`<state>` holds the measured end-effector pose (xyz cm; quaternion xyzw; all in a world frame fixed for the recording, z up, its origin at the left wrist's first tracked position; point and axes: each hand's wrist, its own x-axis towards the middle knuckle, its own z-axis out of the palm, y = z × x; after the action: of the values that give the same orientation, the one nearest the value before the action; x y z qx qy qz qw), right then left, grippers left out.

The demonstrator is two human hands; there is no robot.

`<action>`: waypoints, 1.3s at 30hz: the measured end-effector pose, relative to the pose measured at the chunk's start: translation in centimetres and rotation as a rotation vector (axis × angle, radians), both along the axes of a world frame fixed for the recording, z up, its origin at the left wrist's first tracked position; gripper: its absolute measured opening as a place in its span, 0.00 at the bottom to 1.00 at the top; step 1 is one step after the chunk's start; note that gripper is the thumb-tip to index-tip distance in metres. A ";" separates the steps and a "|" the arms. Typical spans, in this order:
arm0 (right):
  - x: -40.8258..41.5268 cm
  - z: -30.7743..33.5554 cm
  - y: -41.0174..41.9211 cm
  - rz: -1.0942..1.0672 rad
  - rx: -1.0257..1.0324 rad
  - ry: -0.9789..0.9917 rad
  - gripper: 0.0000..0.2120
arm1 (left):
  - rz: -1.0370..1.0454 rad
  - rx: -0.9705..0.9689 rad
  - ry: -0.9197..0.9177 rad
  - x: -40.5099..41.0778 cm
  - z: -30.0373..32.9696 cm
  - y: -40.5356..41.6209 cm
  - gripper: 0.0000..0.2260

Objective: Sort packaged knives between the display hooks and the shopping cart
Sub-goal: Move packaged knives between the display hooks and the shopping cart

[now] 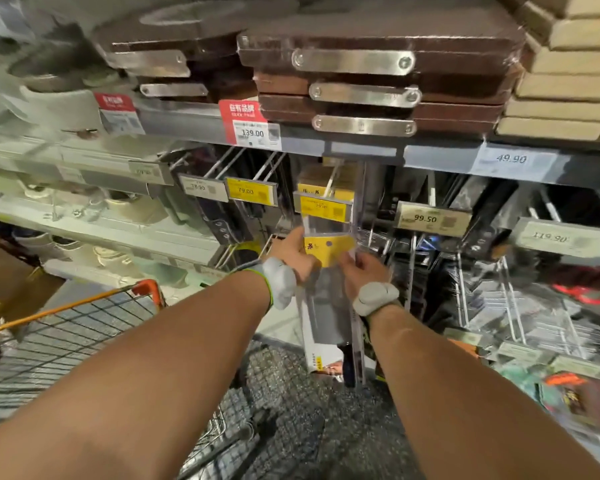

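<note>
Both forearms were stretched forward from the bottom of the view, over the wire basket of the shopping cart (84, 327), whose orange rim was seen low on the left. Each wrist carried a grey band.

Between the two hands a packaged knife (328, 299) was held upright. Its long axis ran nearly vertical: the dark handle end hung low between the wrists, above the cart's mesh, and the yellow header card stood at the top, level with the fingers. The left hand (297, 252) was curled around the left edge of the pack near the card, the thumb laid on its face. The right hand (362, 270) was pinching the right edge of the same card. Neither hand was clearly nearer; the pack was gripped at its top by both, so most of its length lay below the hands.

Just above the card, a display hook (333, 183) was seen reaching out from under the shelf, with a yellow price tag (324, 209) at its tip and more yellow-carded packs (326, 178) hanging behind. The hole in the held card lay just below and before that tip. It could be judged that the pack was either being threaded on or drawn off; which of the two could not be told. Further hooks and tags stood to either side, and dark cutting boards (378, 81) were stacked on the shelf above.
</note>
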<state>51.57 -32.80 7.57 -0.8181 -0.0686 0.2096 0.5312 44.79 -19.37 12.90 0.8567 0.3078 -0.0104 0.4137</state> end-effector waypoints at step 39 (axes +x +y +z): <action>3.7 -0.6 2.8 0.010 0.136 -0.066 0.18 | -0.148 0.332 -0.302 0.1 -1.3 1.4 0.45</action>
<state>55.27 -30.00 6.97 -0.7862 -0.1042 0.1801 0.5819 44.93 -17.99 11.63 0.9250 0.1764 0.1383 0.3068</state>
